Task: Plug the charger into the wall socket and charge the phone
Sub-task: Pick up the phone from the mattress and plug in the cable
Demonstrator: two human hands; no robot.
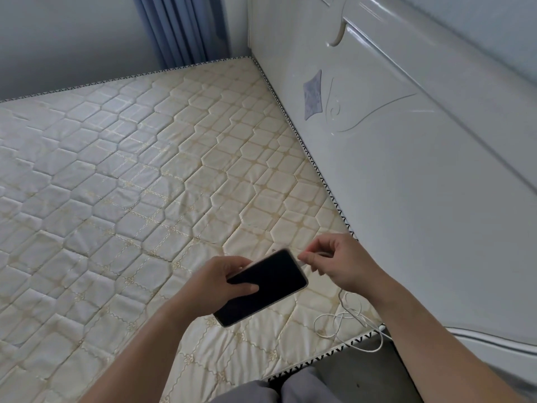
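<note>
While the left hand [223,279] is gripping the dark-screened phone [263,287] above the mattress [116,184] near its headboard-side corner, the right hand [334,261] is pinching the cable connector [302,259] at the phone's end; seating unclear. Best done lining the tip square with the port, pushing straight. White cable [345,321] is trailing off the mattress edge, slack. Headboard [406,170] is crowding the right; plenty of open mattress to the left. Socket not visible.
</note>
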